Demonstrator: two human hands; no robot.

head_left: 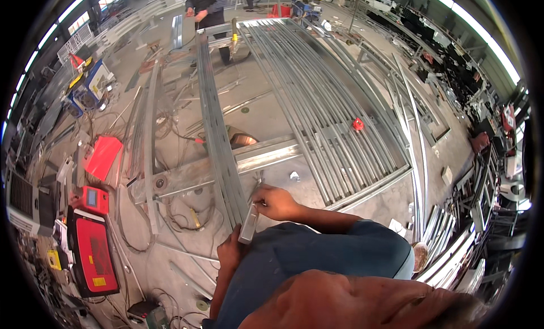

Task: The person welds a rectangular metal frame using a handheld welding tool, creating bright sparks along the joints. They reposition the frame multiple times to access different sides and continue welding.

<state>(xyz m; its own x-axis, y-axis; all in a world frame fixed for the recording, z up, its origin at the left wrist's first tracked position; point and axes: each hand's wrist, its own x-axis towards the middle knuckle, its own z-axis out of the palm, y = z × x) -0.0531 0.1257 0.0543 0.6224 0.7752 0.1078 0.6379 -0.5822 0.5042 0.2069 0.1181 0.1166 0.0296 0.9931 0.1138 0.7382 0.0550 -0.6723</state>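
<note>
A short piece of square metal tube (pixel 247 230) lies between my hands at the near end of a long grey metal bar (pixel 214 119). My right hand (pixel 276 203) pinches the tube's far end, its fingers closed. A small thin piece shows just beyond those fingertips, too small to name. My left hand (pixel 229 251) is closed against the tube's near end, beside the bar's tip; its fingers are partly hidden. To the right lies a large metal frame (pixel 368 188) with several parallel bars across it. A small red tape measure (pixel 357 124) rests on those bars.
Red-and-black welding machine (pixel 96 254) and a red device with a screen (pixel 95 200) stand at left, near a red sheet (pixel 103 158). Cables (pixel 133 247) loop over the floor. Another person (pixel 207 6) stands at the far end. Metal offcuts (pixel 442 232) pile up at right.
</note>
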